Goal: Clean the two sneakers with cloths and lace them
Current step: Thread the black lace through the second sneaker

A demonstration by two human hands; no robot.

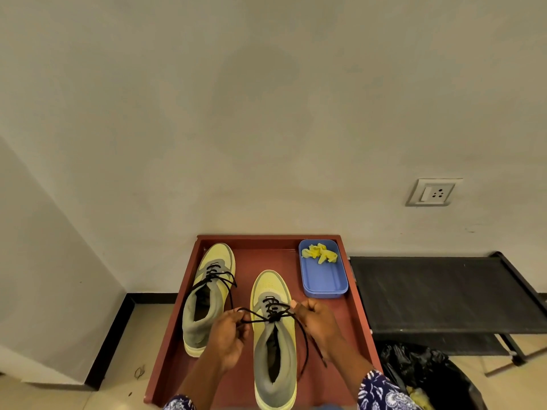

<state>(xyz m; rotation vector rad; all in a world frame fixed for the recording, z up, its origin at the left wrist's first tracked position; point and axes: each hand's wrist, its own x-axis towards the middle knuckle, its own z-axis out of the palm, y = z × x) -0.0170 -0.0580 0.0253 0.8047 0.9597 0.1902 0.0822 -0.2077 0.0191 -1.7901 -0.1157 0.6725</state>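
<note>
Risk sits mostly in the knot; both hands pull on the black lace of the right sneaker, which stands between them on the red tray. The left hand pinches one strand in curled fingers; the right hand has its fingers clenched around the other side. If one strand slides out of the pinch, the knot at the top eyelets may open, I think; an uneven pull could also turn the sneaker sideways on the tray. A long loose end hangs below the right fingers, and it may catch under the wrist.

The left sneaker stands beyond the left fingers, apart from them; its lace looks loose, so probably it is not yet tied. Beyond the right fingers a blue box holds a yellow cloth.

The tray has a raised rim; right of it stands a black rack, with a black bag below. A pale wall with a socket closes the room; the floor is pale.
</note>
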